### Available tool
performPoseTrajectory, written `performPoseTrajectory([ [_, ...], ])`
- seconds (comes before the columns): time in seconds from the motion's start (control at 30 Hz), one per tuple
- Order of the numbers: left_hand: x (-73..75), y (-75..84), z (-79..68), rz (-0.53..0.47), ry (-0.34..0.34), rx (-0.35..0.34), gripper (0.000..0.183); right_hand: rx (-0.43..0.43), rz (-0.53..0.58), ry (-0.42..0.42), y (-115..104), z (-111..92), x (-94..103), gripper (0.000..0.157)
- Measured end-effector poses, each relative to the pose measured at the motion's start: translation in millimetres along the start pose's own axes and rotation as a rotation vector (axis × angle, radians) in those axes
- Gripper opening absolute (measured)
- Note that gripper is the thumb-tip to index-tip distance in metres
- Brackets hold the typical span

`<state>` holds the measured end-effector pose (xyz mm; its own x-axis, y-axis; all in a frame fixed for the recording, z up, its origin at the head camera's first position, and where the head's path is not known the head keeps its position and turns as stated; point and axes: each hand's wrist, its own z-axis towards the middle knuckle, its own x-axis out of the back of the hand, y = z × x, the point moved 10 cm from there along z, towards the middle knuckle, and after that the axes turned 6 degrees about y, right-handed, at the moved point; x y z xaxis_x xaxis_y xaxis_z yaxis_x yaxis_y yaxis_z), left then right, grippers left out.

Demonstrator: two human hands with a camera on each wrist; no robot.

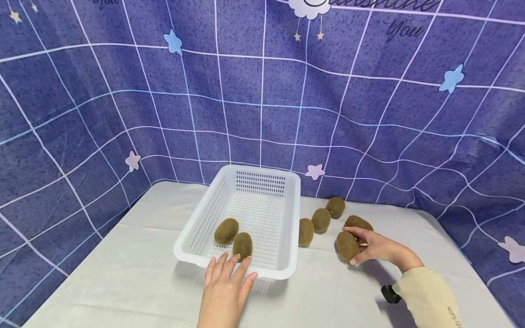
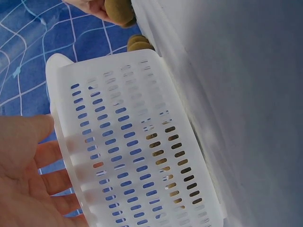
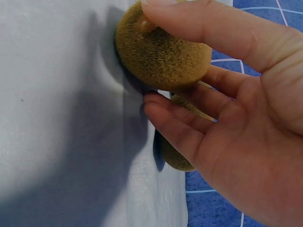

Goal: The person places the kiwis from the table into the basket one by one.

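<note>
The left hand (image 1: pixel 226 284) rests on the near rim of a white plastic basket (image 1: pixel 292 223), its fingers fairly straight and a little spread, reaching over the edge with no fruit in them. Just beyond those fingertips, inside the basket, lie two kiwis: the nearer one (image 1: pixel 243 246) points lengthwise away from the person, and the other (image 1: pixel 226 231), to its left, slants up toward the right; whether the fingertips touch the nearer one I cannot tell. The right hand (image 1: pixel 379 248) pinches the held kiwi (image 1: pixel 346 248) between thumb and bent fingers, which are parted by its width. Its long axis runs mostly away from the person, far end leaning left, and its knobbly tip shows by the thumb. Right behind these fingers another kiwi (image 1: pixel 359 222) lies crosswise. Between them and the basket stands a diagonal row of three kiwis (image 1: pixel 321 220), the nearest beside the basket wall. All are oval, brown and fuzzy; the basket is slotted, with a rounded rim. White cloth covers the bench (image 1: pixel 123 273), and a purple-blue grid curtain (image 1: pixel 262 82) hangs beyond the fingers.
</note>
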<state>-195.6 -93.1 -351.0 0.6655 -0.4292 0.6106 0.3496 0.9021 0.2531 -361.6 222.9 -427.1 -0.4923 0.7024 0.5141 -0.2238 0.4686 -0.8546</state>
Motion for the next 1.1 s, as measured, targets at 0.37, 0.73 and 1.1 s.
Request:
performPoseTrajectory([
  [0.37,-1.7,-0.1,-2.2,-0.002,-0.025,0.006,0.035,-0.001,0.001,0.039,1.8,0.2,0.1,0.089],
  [0.73,-1.0,0.4,-1.1,-0.001,-0.009,0.006,0.035,0.004,0.008,0.085,-5.7,-0.9,8.1,0.088],
  [1.1,1.5,0.9,0.9,-0.01,0.001,-0.002,0.034,0.1,0.016,0.089,-42.7,8.8,7.7,0.079],
])
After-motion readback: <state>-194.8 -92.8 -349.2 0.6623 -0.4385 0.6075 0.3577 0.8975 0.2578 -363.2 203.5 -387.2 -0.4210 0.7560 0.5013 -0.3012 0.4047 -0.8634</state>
